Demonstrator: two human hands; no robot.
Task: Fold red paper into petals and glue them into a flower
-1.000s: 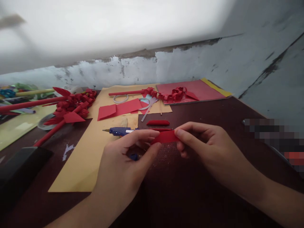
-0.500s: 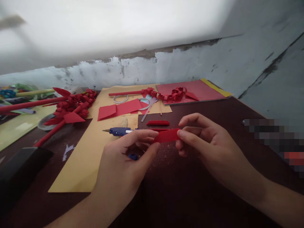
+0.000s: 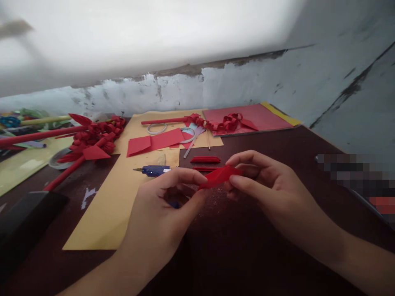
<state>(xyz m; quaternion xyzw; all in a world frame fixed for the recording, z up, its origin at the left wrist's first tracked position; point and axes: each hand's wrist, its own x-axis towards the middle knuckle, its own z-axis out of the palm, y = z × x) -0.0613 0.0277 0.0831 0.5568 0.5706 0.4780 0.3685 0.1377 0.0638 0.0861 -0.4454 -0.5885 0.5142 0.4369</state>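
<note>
Left hand [image 3: 160, 209]: thumb and forefinger pinch one end of the small folded red paper strip [image 3: 218, 176].
Right hand [image 3: 265, 189]: fingertips pinch its other end.
Place: above the dark wooden table [image 3: 247, 255], near its middle.

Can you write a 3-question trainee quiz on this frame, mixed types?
1. True or false: both hands pinch the small red paper strip above the dark brown table.
2. Which lies nearest behind the left hand? A) blue glue gun B) red paper sheet C) grey-handled scissors
3. Fill in: the right hand grips the strip's ____ end.

Key: 1 true; 2 A; 3 right.
</note>
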